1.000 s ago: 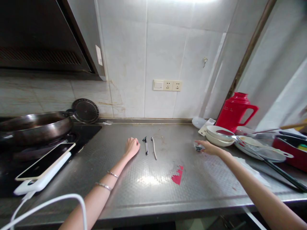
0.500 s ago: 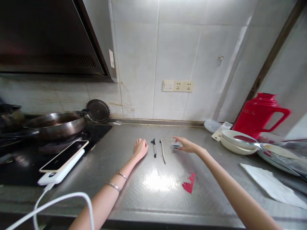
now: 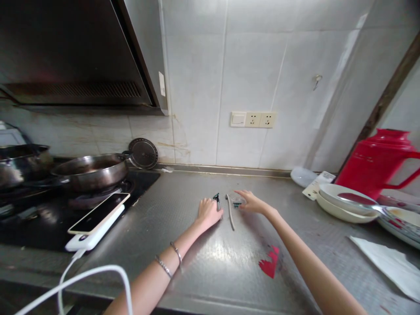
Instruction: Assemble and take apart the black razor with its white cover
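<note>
My left hand (image 3: 210, 212) is closed at the handle of a razor (image 3: 216, 197). The razor's dark head points away from me, and my fingers hide the lower handle. A thin pale stick with a dark tip (image 3: 231, 215) lies just right of it on the steel counter. My right hand (image 3: 252, 202) holds a small clear plastic case (image 3: 236, 200) between thumb and fingers, low over the counter. Dark strips show inside the case. Nearer to me, a torn red piece (image 3: 270, 262) lies flat.
On the left, a pan (image 3: 93, 171) sits on the black stove, with a phone (image 3: 101, 213) on a white power bank (image 3: 95, 228) and its cable. On the right are a red thermos (image 3: 377, 164), stacked bowls (image 3: 344, 210) and a white napkin (image 3: 387, 264).
My left hand has moved right and forward onto the razor's handle. My right hand has closed in on the clear case. The view has turned slightly left.
</note>
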{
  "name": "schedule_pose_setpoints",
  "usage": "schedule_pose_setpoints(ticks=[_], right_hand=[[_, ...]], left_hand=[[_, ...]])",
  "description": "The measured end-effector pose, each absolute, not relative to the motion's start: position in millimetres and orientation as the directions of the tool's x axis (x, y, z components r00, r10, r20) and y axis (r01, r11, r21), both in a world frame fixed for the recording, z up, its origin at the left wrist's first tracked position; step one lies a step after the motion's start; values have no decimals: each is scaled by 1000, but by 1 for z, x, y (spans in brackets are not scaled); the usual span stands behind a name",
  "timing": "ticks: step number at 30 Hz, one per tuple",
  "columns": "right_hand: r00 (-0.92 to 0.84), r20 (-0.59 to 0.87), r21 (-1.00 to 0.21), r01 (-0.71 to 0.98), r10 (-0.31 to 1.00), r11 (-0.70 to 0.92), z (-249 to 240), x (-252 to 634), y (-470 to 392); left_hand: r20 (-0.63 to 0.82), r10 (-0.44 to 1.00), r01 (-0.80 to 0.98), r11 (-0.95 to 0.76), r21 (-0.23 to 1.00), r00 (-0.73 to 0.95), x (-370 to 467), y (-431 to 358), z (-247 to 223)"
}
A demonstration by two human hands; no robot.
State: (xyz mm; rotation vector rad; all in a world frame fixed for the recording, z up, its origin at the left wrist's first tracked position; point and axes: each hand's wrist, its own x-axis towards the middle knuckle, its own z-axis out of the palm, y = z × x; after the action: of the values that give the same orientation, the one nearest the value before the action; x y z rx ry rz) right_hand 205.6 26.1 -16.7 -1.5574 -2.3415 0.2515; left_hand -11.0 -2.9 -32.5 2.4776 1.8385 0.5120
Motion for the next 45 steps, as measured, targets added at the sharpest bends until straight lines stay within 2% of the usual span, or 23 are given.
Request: schedule_pose_setpoints(ticks=[3,7,10,13,18,23,45], right_hand=[[-200,242,-272,925,949,264,-8,195,12],[-75,134,-231,967,988,105,-4,174,-7],[-100,51,-223,969,994,109,-10,159,-16],[-83,26,-212,973,996,86,-17,146,-21],[-24,29,-176,984,999,29,-21,134,-22],[-32,36,-159,987,999,38,-22,131,-21],[-1,77,-190,982,997,16,-27,121,-25]], left_hand=[[244,930,931,-320,175,273,-9,-5,-33],[236,926,932,-332,142,294,-9,-5,-35],[236,924,932,-338,132,301,-8,-4,-36],[238,921,930,-344,129,307,-7,-5,-36],[226,928,935,-329,130,295,-6,-7,-34],[254,912,925,-361,121,322,-3,-7,-37],[296,902,922,-365,132,315,-5,-1,-45]])
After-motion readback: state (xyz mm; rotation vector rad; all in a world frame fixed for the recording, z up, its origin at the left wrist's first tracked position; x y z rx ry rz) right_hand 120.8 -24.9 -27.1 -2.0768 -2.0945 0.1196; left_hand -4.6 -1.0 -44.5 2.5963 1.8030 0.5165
